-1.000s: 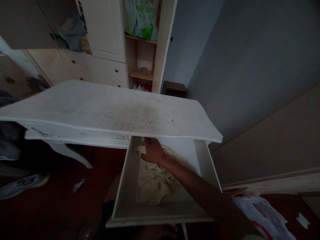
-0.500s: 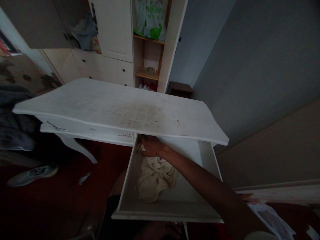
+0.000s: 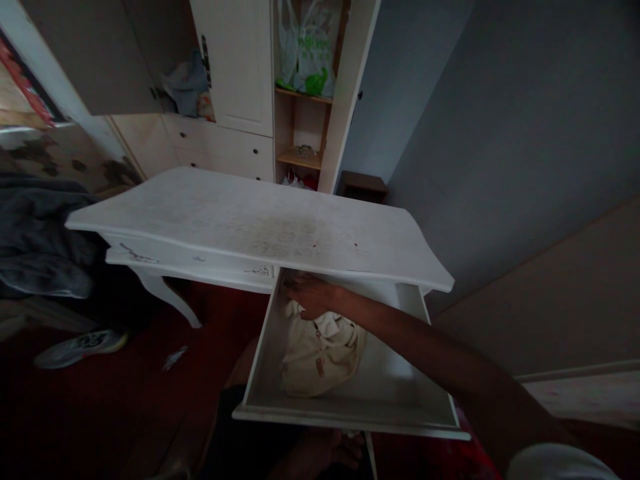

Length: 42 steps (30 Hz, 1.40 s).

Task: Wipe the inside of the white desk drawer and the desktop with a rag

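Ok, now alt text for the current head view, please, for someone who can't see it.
A person's right hand is inside the open drawer of a white desk, touching a crumpled cream cloth. The left hand is below the drawer, in shadow. Behind the desk stands a cabinet with plastic bags on a shelf.

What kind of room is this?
Probably a bedroom: there's a tall white wardrobe with plastic bags inside, a white desk with its drawer pulled out, and a sneaker on the floor.
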Tool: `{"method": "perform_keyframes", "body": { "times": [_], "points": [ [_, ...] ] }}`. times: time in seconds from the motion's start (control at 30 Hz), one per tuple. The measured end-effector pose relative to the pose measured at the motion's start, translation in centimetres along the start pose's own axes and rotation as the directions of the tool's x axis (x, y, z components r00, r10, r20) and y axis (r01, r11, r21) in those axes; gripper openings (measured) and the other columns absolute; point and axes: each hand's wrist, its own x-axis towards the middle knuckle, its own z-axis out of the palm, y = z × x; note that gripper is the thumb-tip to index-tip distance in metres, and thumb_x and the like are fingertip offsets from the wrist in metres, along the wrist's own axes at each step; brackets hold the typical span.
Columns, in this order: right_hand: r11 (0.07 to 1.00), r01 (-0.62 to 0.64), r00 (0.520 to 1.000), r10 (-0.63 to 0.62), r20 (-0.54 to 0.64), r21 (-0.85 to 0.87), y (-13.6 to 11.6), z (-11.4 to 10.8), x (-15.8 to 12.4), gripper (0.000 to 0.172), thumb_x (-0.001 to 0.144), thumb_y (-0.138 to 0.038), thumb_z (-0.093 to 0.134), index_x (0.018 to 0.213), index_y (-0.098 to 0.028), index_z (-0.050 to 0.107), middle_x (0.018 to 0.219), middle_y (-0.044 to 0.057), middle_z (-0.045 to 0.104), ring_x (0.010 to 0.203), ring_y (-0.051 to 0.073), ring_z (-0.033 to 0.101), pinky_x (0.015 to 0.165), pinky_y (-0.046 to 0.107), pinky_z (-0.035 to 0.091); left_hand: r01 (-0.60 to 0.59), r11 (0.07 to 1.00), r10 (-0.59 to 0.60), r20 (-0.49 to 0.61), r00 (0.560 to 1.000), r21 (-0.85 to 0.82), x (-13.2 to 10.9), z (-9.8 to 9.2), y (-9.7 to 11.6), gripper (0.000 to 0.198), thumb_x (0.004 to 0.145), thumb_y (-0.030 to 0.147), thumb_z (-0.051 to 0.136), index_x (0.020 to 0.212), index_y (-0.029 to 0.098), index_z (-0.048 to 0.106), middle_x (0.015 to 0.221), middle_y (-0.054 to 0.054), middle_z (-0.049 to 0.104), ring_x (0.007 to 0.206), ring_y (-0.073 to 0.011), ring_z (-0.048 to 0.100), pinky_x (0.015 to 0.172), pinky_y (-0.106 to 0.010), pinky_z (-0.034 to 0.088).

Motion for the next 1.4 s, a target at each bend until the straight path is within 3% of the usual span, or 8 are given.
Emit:
{"method": "perform_keyframes", "body": {
  "times": [0.17, 0.43, 0.57, 0.73, 1.03, 1.4],
  "points": [
    [0.989, 0.134, 0.991, -0.133, -0.018, 0.067, -3.1, 0.3, -1.5, 0.059, 0.078, -0.037, 0.072, 0.127, -0.011, 0.054, 0.126, 0.018, 0.063, 0.116, 0.032, 0.057, 0.097, 0.046, 0.048, -0.030, 1.000, 0.030, -0.002, 1.000, 0.003, -0.2, 0.1, 0.2, 0.041, 0.070, 0.054, 0.079, 0.094, 0.022, 0.079, 0.105, -0.017, 0.073, 0.097, -0.0379, 0.068, 0.088, -0.057, 0.049],
    [0.961, 0.219, 0.976, -0.218, -0.024, 0.168, -6.7, 1.1, -2.6, 0.038, 0.082, -0.030, 0.069, 0.116, -0.018, 0.061, 0.108, 0.010, 0.070, 0.107, 0.029, 0.058, 0.089, 0.041, 0.046, -0.057, 0.997, 0.060, 0.050, 0.997, -0.052, -0.5, 1.9, 1.6, 0.042, 0.077, 0.049, 0.078, 0.099, 0.013, 0.077, 0.105, -0.017, 0.073, 0.088, -0.0243, 0.070, 0.078, -0.039, 0.055],
    [0.941, 0.272, 0.962, -0.271, -0.031, 0.203, -8.5, 1.2, -2.6, 0.029, 0.085, -0.015, 0.061, 0.112, -0.022, 0.065, 0.103, 0.010, 0.069, 0.102, 0.026, 0.060, 0.084, 0.038, 0.043, -0.064, 0.992, 0.076, 0.107, 0.991, -0.110, -0.6, 2.6, 2.3, 0.037, 0.079, 0.044, 0.078, 0.099, 0.013, 0.076, 0.107, -0.017, 0.073, 0.090, -0.0239, 0.070, 0.081, -0.040, 0.055],
    [0.887, 0.354, 0.932, -0.361, -0.032, 0.296, -10.3, 1.7, -1.7, 0.025, 0.081, -0.012, 0.061, 0.103, -0.023, 0.070, 0.095, 0.007, 0.070, 0.091, 0.023, 0.061, 0.084, 0.037, 0.041, -0.054, 0.990, 0.070, 0.122, 0.990, -0.131, -0.7, 2.8, 2.4, 0.037, 0.080, 0.041, 0.077, 0.102, 0.011, 0.075, 0.110, -0.018, 0.073, 0.092, -0.0244, 0.070, 0.083, -0.042, 0.054],
    [0.810, 0.303, 0.935, -0.355, 0.009, 0.501, -9.9, 2.0, -0.8, 0.029, 0.075, -0.002, 0.058, 0.094, -0.022, 0.068, 0.087, 0.000, 0.072, 0.081, 0.018, 0.063, 0.075, 0.029, 0.043, -0.090, 0.984, 0.108, 0.117, 0.987, -0.153, -0.4, 2.6, 2.1, 0.035, 0.080, 0.039, 0.078, 0.102, 0.013, 0.073, 0.109, -0.017, 0.073, 0.097, -0.0291, 0.070, 0.089, -0.048, 0.050],
    [0.491, 0.169, 0.962, -0.269, -0.036, 0.855, -9.1, 4.2, -0.8, 0.033, 0.064, 0.005, 0.054, 0.086, -0.018, 0.060, 0.088, -0.002, 0.065, 0.080, 0.013, 0.058, 0.076, 0.023, 0.046, -0.069, 0.988, 0.086, 0.119, 0.989, -0.142, -0.4, 2.6, 2.3, 0.037, 0.077, 0.040, 0.081, 0.102, 0.015, 0.074, 0.107, -0.014, 0.074, 0.098, -0.0276, 0.067, 0.088, -0.046, 0.048]
  ]
}}
